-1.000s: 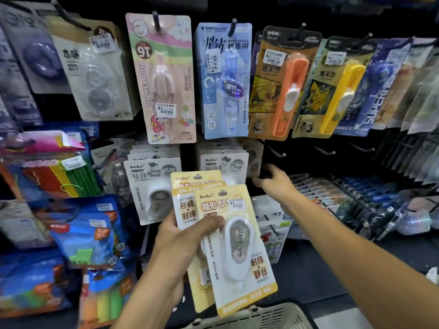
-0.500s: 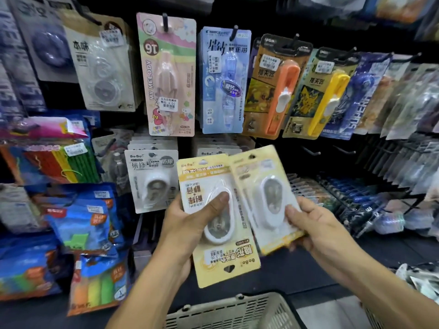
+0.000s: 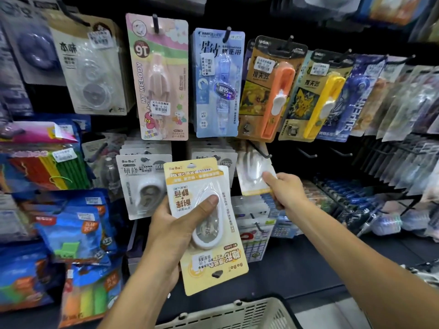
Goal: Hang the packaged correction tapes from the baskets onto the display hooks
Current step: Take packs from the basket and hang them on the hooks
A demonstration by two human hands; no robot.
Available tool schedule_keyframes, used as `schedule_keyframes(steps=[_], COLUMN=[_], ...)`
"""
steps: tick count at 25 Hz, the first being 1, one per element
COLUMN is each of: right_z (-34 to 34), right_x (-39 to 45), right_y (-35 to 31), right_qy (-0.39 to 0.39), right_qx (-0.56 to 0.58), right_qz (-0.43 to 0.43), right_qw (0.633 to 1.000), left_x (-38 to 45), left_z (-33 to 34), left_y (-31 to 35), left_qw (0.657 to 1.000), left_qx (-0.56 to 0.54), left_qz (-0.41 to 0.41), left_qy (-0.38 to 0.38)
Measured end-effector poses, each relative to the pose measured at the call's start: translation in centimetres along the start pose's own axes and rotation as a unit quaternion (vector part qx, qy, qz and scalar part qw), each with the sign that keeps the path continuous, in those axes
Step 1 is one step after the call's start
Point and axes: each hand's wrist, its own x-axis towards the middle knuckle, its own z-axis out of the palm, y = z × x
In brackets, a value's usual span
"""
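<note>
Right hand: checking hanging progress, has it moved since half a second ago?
Yes. The right hand carried its yellow pack up and away, toward the bare hook under the orange pack.

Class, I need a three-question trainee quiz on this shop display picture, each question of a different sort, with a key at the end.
1. True or false: the left hand holds yellow-carded correction tape packs with its thumb pressed on the clear blister.
2. The right hand lifts its blurred yellow-edged tape pack towards which? A) bare black hook B) beige plastic basket C) pink My Melody pack
3. Fill in: the hanging pack with the orange dispenser hangs directly left of the one with the ___ dispenser.

Key: 1 true; 2 A; 3 yellow
</note>
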Motion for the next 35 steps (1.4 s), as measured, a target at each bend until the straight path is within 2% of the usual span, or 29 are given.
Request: schedule_keyframes(steps=[4,7,9,11,13,19,21,24,27,29,32,35], right_z=[4.5,5.1,3.9,2.3,1.2,0.3,-0.9,-1.7,-1.5,-1.2,-1.0,-3.1], right_x=[4.4,2.4,-2.3,-8.2,-12.7,-14.5,-13.8,-13.4,-12.4,-11.9,-11.5,-9.8], right_y=[-1.4,-1.8,-1.4,-1.0,-0.9,-1.2,-1.4,-1.7,-1.5,-1.2,-1.1,-2.5], right_qy=[-0.021,-0.058,-0.098,-0.223,-0.326,-0.263,-0.293,-0.350,-0.268,-0.228,-0.208,-0.118], right_qx=[0.103,0.143,0.116,0.120,0.085,0.098,0.101,0.143,0.201,0.242,0.301,0.333], right_qz=[0.121,0.174,0.114,0.023,-0.011,0.021,0.027,0.052,0.063,0.082,0.091,0.039], right_qw=[0.987,0.973,0.982,0.967,0.941,0.960,0.950,0.924,0.940,0.939,0.926,0.935], left_x=[0.7,1.1,1.2,1.2,1.0,-0.4,-0.5,-0.8,-0.6,-0.8,-0.5,-0.1], left_z=[-0.8,-1.2,-1.0,-0.4,0.2,0.8,0.5,-0.2,-0.4,0.1,0.1,-0.4], left_y=[-0.5,-0.5,-0.5,-0.5,-0.7,-0.5,-0.3,0.1,-0.4,-0.7,-0.8,-0.4], left_qw=[1.000,1.000,1.000,0.999,0.999,1.000,0.999,0.996,0.988,0.988,0.984,0.984], left_qx=[0.004,-0.006,-0.011,-0.015,-0.019,0.013,0.012,-0.004,-0.018,-0.038,-0.116,-0.136], left_qz=[-0.001,-0.001,0.010,0.018,0.021,0.013,0.017,0.006,0.010,-0.013,-0.079,-0.095], left_qy=[0.002,0.008,0.014,0.027,0.037,-0.022,-0.029,-0.092,-0.153,-0.151,-0.107,-0.059])
